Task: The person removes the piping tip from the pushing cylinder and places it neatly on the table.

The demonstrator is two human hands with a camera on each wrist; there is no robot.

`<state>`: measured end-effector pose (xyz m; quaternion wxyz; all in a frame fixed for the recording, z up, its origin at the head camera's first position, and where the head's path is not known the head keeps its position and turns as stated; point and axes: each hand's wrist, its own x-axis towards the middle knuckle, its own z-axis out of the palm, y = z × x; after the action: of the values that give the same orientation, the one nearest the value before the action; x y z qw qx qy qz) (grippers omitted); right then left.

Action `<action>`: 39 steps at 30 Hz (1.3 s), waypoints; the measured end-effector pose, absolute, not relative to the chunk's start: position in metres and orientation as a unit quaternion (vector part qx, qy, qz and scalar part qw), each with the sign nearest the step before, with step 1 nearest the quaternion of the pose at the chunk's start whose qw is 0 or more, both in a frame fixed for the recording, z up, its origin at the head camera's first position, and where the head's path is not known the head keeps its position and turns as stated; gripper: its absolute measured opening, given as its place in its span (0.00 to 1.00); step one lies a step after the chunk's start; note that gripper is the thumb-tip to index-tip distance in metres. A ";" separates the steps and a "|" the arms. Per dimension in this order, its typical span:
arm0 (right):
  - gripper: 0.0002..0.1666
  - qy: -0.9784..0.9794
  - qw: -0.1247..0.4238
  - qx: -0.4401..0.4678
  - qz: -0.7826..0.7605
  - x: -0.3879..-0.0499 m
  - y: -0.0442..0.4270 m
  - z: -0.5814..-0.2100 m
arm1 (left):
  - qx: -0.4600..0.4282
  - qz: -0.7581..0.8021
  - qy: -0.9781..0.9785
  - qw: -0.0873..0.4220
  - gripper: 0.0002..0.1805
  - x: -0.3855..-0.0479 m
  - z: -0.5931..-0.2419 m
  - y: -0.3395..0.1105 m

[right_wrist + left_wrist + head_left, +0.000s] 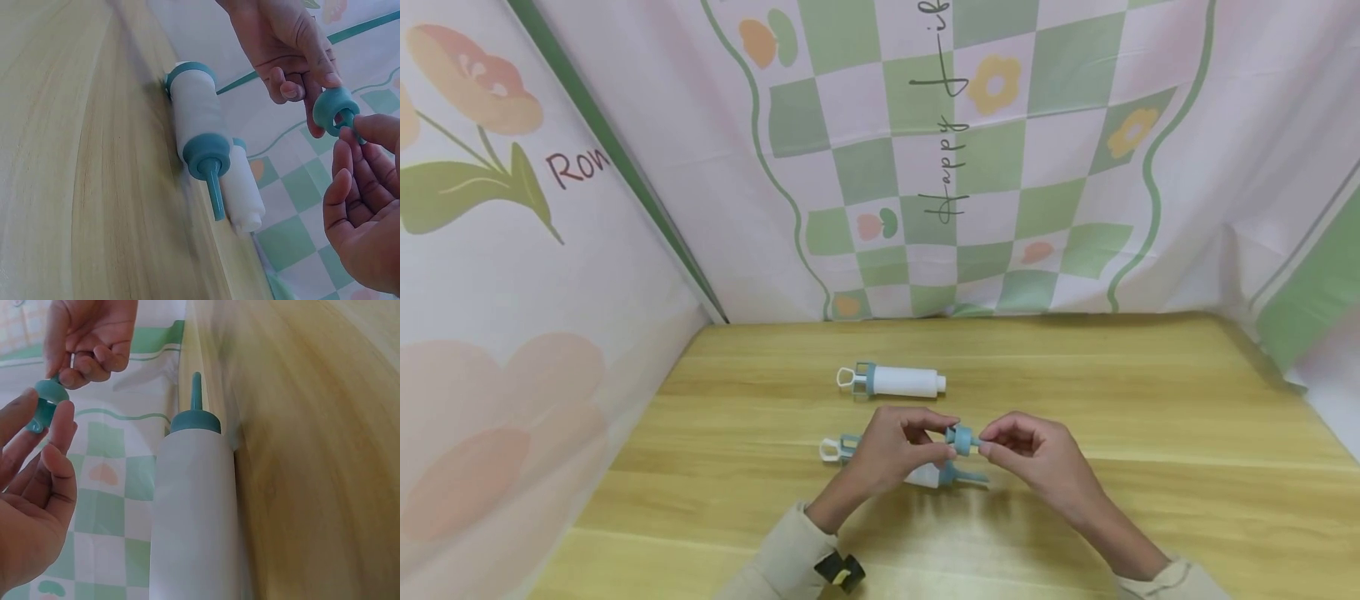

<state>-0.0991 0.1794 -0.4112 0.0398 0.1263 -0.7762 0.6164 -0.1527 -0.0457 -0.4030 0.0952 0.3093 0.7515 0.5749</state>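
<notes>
A small teal nozzle cap (961, 439) is held up between both hands above the table. My left hand (891, 446) pinches its wide end between thumb and fingers. From the other side, my right hand (1045, 454) pinches the thin spout with thumb and fingertips. Beneath the left hand lies a white syringe-like tube (922, 476), partly hidden by that hand, with a teal nozzle fitted at its right end. Farther back, a second tube (906, 382) lies on its side; its right end is a bare white neck, and a white pull ring shows at its left.
The wood-grain table (1150, 400) meets a hanging checked cloth (925, 167) at the back. Another flowered cloth (475, 275) stands along the left side. A black band with a yellow patch (840, 572) is on the left sleeve.
</notes>
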 end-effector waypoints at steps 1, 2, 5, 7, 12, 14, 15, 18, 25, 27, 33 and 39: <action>0.07 -0.775 0.039 0.127 0.618 -0.099 0.179 -0.411 | 0.308 0.577 0.750 0.095 0.15 -0.153 -0.403 -0.046; 0.07 -0.774 0.039 0.126 0.620 -0.099 0.179 -0.411 | 0.306 0.580 0.749 0.096 0.15 -0.153 -0.403 -0.046; 0.09 -0.770 0.039 0.127 0.625 -0.100 0.178 -0.412 | 0.299 0.589 0.745 0.096 0.15 -0.153 -0.404 -0.045; 0.11 -0.766 0.041 0.129 0.628 -0.100 0.178 -0.412 | 0.295 0.593 0.743 0.095 0.15 -0.153 -0.404 -0.045; 0.13 -0.758 0.053 0.136 0.635 -0.100 0.178 -0.413 | 0.289 0.598 0.742 0.087 0.15 -0.153 -0.403 -0.045; 0.13 -0.754 0.057 0.140 0.639 -0.100 0.178 -0.414 | 0.286 0.599 0.743 0.085 0.15 -0.152 -0.402 -0.045; 0.14 -0.752 0.058 0.143 0.640 -0.100 0.178 -0.414 | 0.285 0.600 0.743 0.084 0.15 -0.152 -0.402 -0.045; 0.15 -0.750 0.060 0.148 0.642 -0.100 0.177 -0.415 | 0.285 0.601 0.743 0.082 0.15 -0.153 -0.402 -0.046; 0.18 -0.756 0.061 0.147 0.635 -0.100 0.172 -0.413 | 0.290 0.605 0.737 0.077 0.14 -0.152 -0.401 -0.045; 0.18 -0.758 0.062 0.145 0.633 -0.100 0.170 -0.413 | 0.292 0.606 0.735 0.077 0.14 -0.152 -0.401 -0.045; 0.17 -0.760 0.059 0.141 0.632 -0.099 0.168 -0.412 | 0.297 0.603 0.737 0.071 0.14 -0.151 -0.400 -0.044; 0.16 -0.760 0.054 0.137 0.633 -0.098 0.167 -0.411 | 0.296 0.591 0.747 0.065 0.14 -0.149 -0.401 -0.042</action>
<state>-0.0980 0.1671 -0.4111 0.0542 0.1373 -0.7599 0.6330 -0.1490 -0.0424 -0.4006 0.0654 0.2959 0.7473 0.5913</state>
